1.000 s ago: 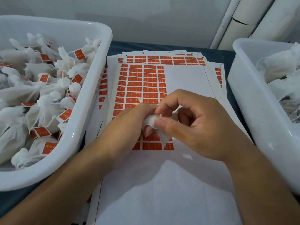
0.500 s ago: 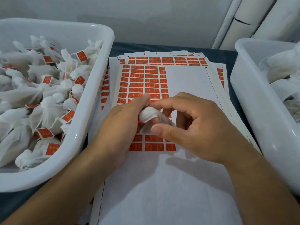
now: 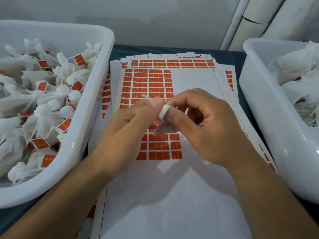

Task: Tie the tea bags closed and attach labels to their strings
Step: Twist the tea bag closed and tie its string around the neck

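Both hands clamp one tea bag (image 3: 163, 118); left hand (image 3: 131, 125) at nine o'clock, right hand (image 3: 203, 125) at three; light, soft, tearable mesh; best pinched at its gathered neck.

A dark blue table (image 3: 172, 50) holds 2 white tubs and a pile of paper. The left tub (image 3: 96, 107) sits on the left side. The right tub (image 3: 259, 118) sits on the right. The label sheets (image 3: 189, 80) lie between them.
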`<action>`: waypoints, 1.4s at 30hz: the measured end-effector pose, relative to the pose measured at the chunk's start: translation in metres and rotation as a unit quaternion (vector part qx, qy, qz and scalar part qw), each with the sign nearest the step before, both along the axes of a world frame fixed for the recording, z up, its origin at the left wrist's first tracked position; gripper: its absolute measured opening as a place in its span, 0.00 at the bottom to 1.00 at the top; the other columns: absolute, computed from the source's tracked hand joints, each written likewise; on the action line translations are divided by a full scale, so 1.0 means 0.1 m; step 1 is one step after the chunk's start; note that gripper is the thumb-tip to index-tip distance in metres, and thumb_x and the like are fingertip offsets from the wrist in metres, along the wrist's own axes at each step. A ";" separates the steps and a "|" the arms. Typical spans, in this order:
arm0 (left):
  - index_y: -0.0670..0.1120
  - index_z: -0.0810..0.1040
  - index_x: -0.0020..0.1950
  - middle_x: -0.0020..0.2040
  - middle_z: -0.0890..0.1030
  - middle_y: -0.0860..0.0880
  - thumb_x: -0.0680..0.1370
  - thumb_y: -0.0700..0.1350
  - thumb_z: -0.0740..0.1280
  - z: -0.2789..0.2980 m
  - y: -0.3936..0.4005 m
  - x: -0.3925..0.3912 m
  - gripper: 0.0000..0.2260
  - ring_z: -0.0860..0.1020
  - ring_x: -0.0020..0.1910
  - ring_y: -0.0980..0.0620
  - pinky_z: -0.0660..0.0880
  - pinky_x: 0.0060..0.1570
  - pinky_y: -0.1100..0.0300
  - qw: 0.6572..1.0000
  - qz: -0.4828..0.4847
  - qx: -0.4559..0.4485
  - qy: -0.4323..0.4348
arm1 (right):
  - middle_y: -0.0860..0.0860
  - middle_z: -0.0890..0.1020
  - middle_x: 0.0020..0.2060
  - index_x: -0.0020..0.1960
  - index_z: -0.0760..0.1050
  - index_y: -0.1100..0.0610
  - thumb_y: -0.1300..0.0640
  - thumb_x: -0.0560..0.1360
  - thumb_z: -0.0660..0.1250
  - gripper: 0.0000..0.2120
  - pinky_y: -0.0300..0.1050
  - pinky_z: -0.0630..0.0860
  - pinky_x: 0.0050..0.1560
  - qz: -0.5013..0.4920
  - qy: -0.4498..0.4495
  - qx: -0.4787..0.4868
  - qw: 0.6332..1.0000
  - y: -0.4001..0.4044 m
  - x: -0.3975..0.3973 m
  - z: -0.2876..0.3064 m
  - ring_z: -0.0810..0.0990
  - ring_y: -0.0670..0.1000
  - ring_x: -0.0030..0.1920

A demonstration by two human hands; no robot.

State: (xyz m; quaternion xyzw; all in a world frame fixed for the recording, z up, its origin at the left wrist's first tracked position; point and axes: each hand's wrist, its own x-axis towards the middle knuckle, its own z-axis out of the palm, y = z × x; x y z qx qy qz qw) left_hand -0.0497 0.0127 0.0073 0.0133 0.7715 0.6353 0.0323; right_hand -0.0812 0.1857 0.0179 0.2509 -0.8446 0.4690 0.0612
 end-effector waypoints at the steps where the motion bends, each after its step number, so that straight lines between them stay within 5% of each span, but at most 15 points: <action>1: 0.51 0.87 0.53 0.51 0.84 0.55 0.79 0.60 0.62 0.01 0.00 0.01 0.18 0.82 0.58 0.51 0.78 0.61 0.56 0.999 -0.029 0.003 0.023 | 0.37 0.79 0.43 0.49 0.77 0.42 0.45 0.78 0.65 0.03 0.34 0.78 0.42 0.000 -0.004 -0.016 1.000 0.00 -0.01 0.00 0.80 0.44 0.47; 3: 0.52 0.88 0.50 0.48 0.82 0.54 0.79 0.55 0.65 0.04 0.01 0.01 0.13 0.81 0.57 0.52 0.76 0.56 0.67 0.997 -0.064 -0.009 0.045 | 0.41 0.80 0.43 0.47 0.77 0.44 0.48 0.78 0.64 0.04 0.41 0.81 0.43 -0.002 -0.025 -0.053 0.998 0.02 -0.01 0.01 0.81 0.47 0.47; 6: 0.57 0.88 0.49 0.50 0.84 0.55 0.78 0.59 0.68 0.06 0.02 0.01 0.10 0.82 0.58 0.53 0.75 0.53 0.73 0.996 -0.066 -0.006 0.053 | 0.44 0.80 0.43 0.46 0.78 0.48 0.48 0.78 0.63 0.06 0.43 0.81 0.41 0.005 -0.064 -0.079 0.995 0.00 -0.01 0.01 0.81 0.48 0.46; 14: 0.52 0.89 0.44 0.50 0.86 0.48 0.70 0.56 0.72 0.04 0.09 0.06 0.11 0.84 0.55 0.46 0.82 0.51 0.62 0.993 0.030 0.080 0.086 | 0.35 0.76 0.31 0.45 0.77 0.50 0.50 0.78 0.61 0.08 0.30 0.72 0.33 0.043 -0.108 -0.108 0.987 -0.02 -0.02 0.02 0.78 0.39 0.35; 21: 0.54 0.88 0.41 0.50 0.84 0.54 0.70 0.56 0.73 0.05 0.08 0.05 0.08 0.82 0.54 0.53 0.79 0.48 0.67 0.987 0.108 0.063 0.105 | 0.34 0.77 0.31 0.45 0.78 0.51 0.57 0.84 0.62 0.10 0.28 0.73 0.35 0.051 -0.115 -0.112 0.986 -0.02 -0.01 0.02 0.79 0.37 0.36; 27: 0.58 0.85 0.45 0.48 0.80 0.62 0.75 0.57 0.70 0.04 0.12 0.05 0.05 0.77 0.54 0.66 0.73 0.45 0.77 0.971 0.152 -0.067 0.173 | 0.38 0.77 0.29 0.44 0.77 0.52 0.56 0.85 0.60 0.13 0.29 0.72 0.34 0.042 -0.147 -0.114 0.982 -0.01 -0.03 0.02 0.77 0.39 0.33; 35: 0.60 0.83 0.43 0.48 0.80 0.60 0.76 0.60 0.69 0.04 0.15 0.06 0.07 0.79 0.52 0.61 0.74 0.45 0.75 0.975 0.145 -0.066 0.157 | 0.58 0.78 0.40 0.45 0.77 0.57 0.47 0.80 0.57 0.17 0.40 0.76 0.36 0.048 -0.254 -0.150 0.954 -0.01 -0.03 0.00 0.74 0.47 0.37; 42: 0.54 0.82 0.45 0.54 0.80 0.61 0.77 0.53 0.70 0.02 0.20 0.08 0.04 0.79 0.57 0.62 0.76 0.48 0.72 0.970 0.133 -0.078 0.188 | 0.51 0.83 0.44 0.53 0.81 0.53 0.45 0.76 0.60 0.16 0.44 0.76 0.41 0.062 -0.359 -0.259 0.895 0.01 -0.04 -0.08 0.81 0.48 0.44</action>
